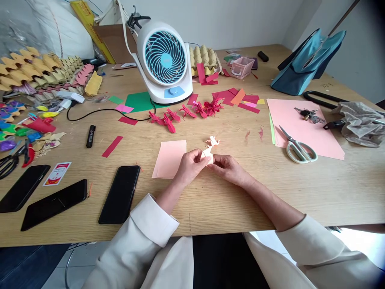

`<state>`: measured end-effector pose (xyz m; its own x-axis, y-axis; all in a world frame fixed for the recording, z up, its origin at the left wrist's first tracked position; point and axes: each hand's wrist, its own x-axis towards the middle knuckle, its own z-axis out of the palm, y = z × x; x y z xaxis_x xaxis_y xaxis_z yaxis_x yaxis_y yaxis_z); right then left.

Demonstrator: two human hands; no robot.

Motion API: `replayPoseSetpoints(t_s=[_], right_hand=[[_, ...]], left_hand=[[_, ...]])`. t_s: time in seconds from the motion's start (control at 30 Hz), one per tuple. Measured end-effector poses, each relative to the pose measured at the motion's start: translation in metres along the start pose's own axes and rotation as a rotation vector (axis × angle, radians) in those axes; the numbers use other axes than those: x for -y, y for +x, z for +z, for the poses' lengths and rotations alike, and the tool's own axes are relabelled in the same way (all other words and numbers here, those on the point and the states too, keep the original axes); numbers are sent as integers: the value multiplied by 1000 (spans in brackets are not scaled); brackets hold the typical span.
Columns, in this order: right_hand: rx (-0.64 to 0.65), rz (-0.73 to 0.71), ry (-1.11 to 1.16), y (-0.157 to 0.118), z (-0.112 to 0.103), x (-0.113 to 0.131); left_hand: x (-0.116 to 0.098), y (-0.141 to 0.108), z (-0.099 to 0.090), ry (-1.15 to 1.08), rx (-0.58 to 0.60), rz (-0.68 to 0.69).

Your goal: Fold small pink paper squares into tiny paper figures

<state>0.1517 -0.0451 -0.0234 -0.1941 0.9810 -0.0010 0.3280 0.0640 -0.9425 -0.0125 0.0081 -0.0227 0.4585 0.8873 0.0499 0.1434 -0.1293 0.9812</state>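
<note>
Between my two hands is a small piece of folded pale peach paper [207, 153]. My left hand [192, 162] pinches it from the left with thumb and fingers. On its right edge, the fingers of my right hand [227, 167] are closed on it too. Just beyond lies a small pale folded paper figure [213, 141]. Beside my left hand rests a stack of light pink paper sheets [168, 156]. Farther back, several red folded paper figures [183, 113] lie in a row.
A white fan [165, 60] stands at the back, its black cable running left. Scissors [297, 148] and keys [309, 115] lie on large pink sheets [282, 112] at right. Several phones, including a black phone [119, 194], are at left near a marker [90, 136]. A blue bag [306, 64] stands back right.
</note>
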Motion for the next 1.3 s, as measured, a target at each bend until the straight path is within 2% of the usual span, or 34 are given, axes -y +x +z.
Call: replayPoseSetpoints(t_s=[0.37, 0.6, 1.0, 1.3], right_hand=[[10, 5, -45, -2, -2, 2], [81, 1, 34, -3, -4, 1], [-64, -49, -71, -3, 1, -5], [-4, -32, -3, -3, -1, -2]], left_hand=[[7, 4, -2, -102, -38, -23], [5, 5, -4, -152, -28, -41], [-4, 2, -1, -313, 65, -139], [-1, 2, -2, -271, 33, -82]])
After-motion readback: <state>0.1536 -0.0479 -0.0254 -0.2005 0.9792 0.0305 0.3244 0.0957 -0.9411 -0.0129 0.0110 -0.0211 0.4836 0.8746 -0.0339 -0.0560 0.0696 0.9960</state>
